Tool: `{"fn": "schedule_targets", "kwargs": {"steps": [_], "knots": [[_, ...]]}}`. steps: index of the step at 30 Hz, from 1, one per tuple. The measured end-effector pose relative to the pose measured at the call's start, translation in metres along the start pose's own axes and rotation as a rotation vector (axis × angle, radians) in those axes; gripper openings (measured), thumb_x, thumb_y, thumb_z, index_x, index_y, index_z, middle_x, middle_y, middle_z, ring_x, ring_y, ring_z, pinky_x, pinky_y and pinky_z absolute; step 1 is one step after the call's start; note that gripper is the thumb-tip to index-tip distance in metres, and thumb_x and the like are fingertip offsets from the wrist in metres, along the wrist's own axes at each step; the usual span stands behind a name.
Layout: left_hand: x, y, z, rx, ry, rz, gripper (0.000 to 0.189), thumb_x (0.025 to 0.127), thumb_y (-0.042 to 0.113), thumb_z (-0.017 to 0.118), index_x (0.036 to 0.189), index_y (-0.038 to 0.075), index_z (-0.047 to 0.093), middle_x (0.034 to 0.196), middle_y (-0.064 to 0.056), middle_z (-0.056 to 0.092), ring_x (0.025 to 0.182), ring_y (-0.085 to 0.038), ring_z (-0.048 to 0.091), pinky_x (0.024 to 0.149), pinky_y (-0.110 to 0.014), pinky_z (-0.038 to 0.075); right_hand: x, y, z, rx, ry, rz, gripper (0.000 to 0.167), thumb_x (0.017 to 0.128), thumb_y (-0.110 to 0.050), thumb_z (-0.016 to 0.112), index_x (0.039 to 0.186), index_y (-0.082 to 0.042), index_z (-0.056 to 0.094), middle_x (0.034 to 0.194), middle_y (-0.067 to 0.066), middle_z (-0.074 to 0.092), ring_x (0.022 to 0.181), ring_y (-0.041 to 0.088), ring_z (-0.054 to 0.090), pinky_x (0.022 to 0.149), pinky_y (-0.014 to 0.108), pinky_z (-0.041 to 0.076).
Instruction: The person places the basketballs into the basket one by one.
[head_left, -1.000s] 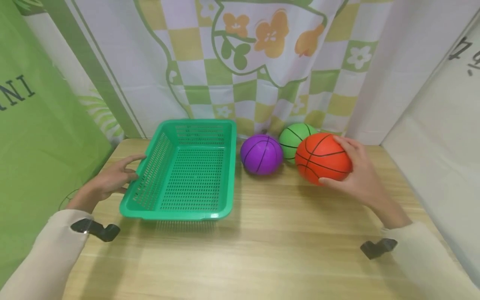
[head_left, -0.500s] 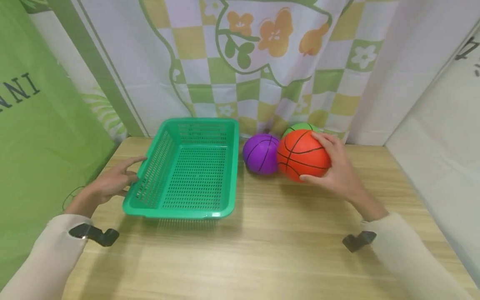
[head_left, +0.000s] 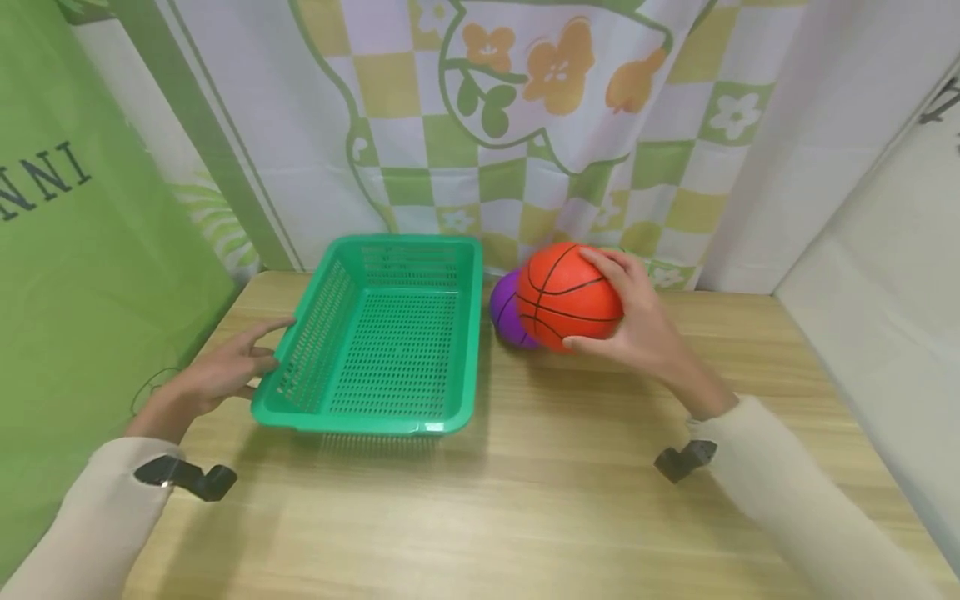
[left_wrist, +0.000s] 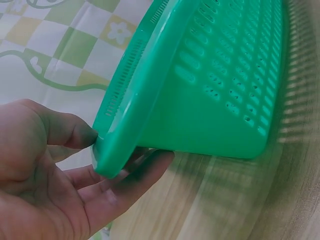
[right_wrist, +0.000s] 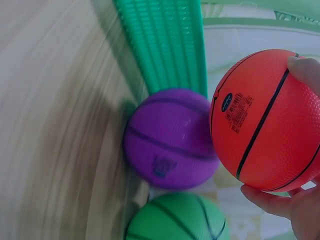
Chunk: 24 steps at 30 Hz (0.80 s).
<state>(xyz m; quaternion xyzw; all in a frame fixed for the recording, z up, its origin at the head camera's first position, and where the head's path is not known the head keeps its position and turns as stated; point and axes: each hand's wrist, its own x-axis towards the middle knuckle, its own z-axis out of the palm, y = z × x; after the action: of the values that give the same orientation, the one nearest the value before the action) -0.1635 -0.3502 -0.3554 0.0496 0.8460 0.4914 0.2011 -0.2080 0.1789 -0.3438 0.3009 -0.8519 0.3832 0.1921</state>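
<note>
My right hand (head_left: 637, 321) grips an orange-red toy basketball (head_left: 566, 296), thumb on one side and fingers over the other. In the right wrist view the ball is held up off the table. Partly hidden behind it, a purple basketball (head_left: 507, 310) rests on the table beside the basket. A green basketball (right_wrist: 177, 217) lies next to the purple one; the head view shows barely a sliver of it. At the left, a green perforated plastic basket (head_left: 476, 333) stands upright with nothing in it. My left hand (head_left: 225, 367) pinches its left rim, thumb above and fingers below (left_wrist: 135, 185).
Everything stands on a light wooden table (head_left: 525, 500). A checked, flowered curtain (head_left: 517, 175) hangs along the back edge. A green cloth (head_left: 97, 292) hangs at the left and a pale sheet (head_left: 885, 275) at the right.
My right hand has carried the orange-red basketball leftward, so it now overlaps the purple ball and almost hides the green one. My left hand keeps its place at the basket rim.
</note>
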Motion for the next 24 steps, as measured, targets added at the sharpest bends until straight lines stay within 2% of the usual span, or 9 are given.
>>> {"fn": "schedule_targets", "kwargs": {"steps": [8, 18, 24], "knots": [[-0.004, -0.004, -0.001, -0.019, 0.011, -0.005, 0.07, 0.103, 0.002, 0.041, 0.161, 0.01, 0.002, 0.143, -0.046, 0.031, 0.116, -0.05, 0.056, 0.091, -0.063, 0.049, 0.028, -0.019, 0.03, 0.081, -0.011, -0.059, 0.101, 0.065, -0.028, 0.094, 0.152, -0.022, 0.042, 0.148, 0.017, 0.036, 0.128, 0.037, 0.044, 0.093, 0.058, 0.049], [0.001, -0.004, -0.001, -0.091, 0.005, -0.005, 0.071, 0.103, 0.0, 0.042, 0.161, 0.01, 0.003, 0.146, -0.047, 0.023, 0.12, -0.051, 0.052, 0.087, -0.055, 0.054, 0.05, -0.036, 0.065, 0.15, -0.07, -0.038, 0.097, 0.069, -0.032, 0.09, 0.152, -0.027, 0.039, 0.148, 0.012, 0.034, 0.125, 0.032, 0.048, 0.093, 0.05, 0.051], [0.001, -0.003, 0.0, -0.106, 0.013, -0.013, 0.072, 0.102, 0.0, 0.044, 0.161, 0.011, 0.005, 0.15, -0.048, 0.013, 0.127, -0.057, 0.042, 0.089, -0.055, 0.053, 0.062, -0.046, 0.087, 0.166, -0.118, -0.046, 0.098, 0.07, -0.034, 0.09, 0.153, -0.027, 0.037, 0.15, 0.014, 0.032, 0.127, 0.033, 0.047, 0.094, 0.05, 0.05]]}}
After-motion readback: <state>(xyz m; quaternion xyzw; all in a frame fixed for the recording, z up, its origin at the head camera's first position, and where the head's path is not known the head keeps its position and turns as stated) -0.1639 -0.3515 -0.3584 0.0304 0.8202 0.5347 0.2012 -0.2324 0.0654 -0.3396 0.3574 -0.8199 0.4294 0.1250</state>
